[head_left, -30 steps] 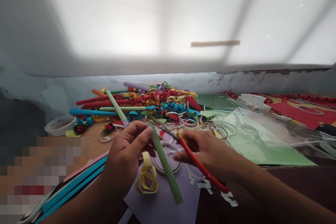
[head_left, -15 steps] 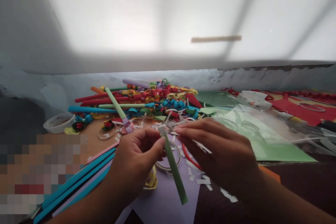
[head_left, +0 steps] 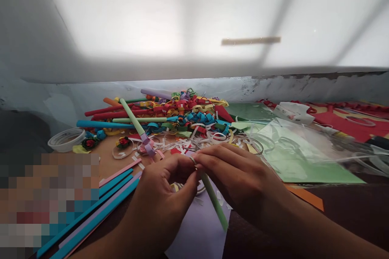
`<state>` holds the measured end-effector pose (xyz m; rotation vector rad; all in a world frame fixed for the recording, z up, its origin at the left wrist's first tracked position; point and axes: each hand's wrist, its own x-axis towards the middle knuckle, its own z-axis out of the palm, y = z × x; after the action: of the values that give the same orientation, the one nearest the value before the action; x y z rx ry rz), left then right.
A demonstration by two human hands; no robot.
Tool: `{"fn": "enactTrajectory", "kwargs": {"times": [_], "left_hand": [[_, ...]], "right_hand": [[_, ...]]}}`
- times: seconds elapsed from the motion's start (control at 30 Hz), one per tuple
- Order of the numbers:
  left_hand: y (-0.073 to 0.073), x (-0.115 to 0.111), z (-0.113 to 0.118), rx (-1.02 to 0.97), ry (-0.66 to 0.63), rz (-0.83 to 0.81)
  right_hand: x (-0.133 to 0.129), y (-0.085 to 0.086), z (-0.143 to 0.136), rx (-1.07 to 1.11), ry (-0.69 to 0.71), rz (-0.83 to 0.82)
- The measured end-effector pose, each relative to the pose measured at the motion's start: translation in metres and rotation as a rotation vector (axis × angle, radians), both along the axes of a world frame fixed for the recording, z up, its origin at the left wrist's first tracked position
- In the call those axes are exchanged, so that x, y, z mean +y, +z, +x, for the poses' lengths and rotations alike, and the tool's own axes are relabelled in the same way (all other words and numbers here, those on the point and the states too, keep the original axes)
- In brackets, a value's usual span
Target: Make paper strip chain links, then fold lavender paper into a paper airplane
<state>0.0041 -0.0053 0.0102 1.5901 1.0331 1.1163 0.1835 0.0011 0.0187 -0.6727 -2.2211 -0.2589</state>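
Pale green paper, rolled into a slim tube, slants down and away from the hands in the head view, above a purple sheet. The left hand pinches its upper end between thumb and fingers. The right hand meets it there, fingertips together against that end; its thumb is hidden, so I cannot tell whether it grips or only presses. Blue paper strips lie beside the left forearm, white scraps beyond the hands, and a heap of paper chains behind those.

Squeezing too hard could, I judge, flatten the rolled end; a slack pinch might let the tube slip or uncurl, since its lower end has no visible support. A careless forearm could scatter the strips.

No brand or writing can be read: the faint marks on the white packet are too small, and the white roll shows no legible label.
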Motion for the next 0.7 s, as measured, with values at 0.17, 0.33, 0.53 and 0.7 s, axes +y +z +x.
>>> {"fn": "enactTrajectory", "kwargs": {"times": [0.17, 0.33, 0.53, 0.7], "left_hand": [[-0.0017, 0.0004, -0.0017, 0.002, -0.008, -0.018], [0.0000, 0.0007, -0.0023, 0.014, -0.020, -0.031], [0.0041, -0.0015, -0.0033, 0.008, -0.022, -0.036], [0.0073, 0.0016, 0.0000, -0.120, -0.018, -0.141]], "right_hand": [[0.0014, -0.0014, -0.0019, 0.012, 0.004, -0.006], [0.0032, -0.0029, -0.0044, 0.050, 0.005, 0.005], [0.0041, -0.0050, -0.0050, 0.142, -0.045, 0.003], [0.0096, -0.0023, 0.0034, 0.219, -0.251, -0.066]]}}
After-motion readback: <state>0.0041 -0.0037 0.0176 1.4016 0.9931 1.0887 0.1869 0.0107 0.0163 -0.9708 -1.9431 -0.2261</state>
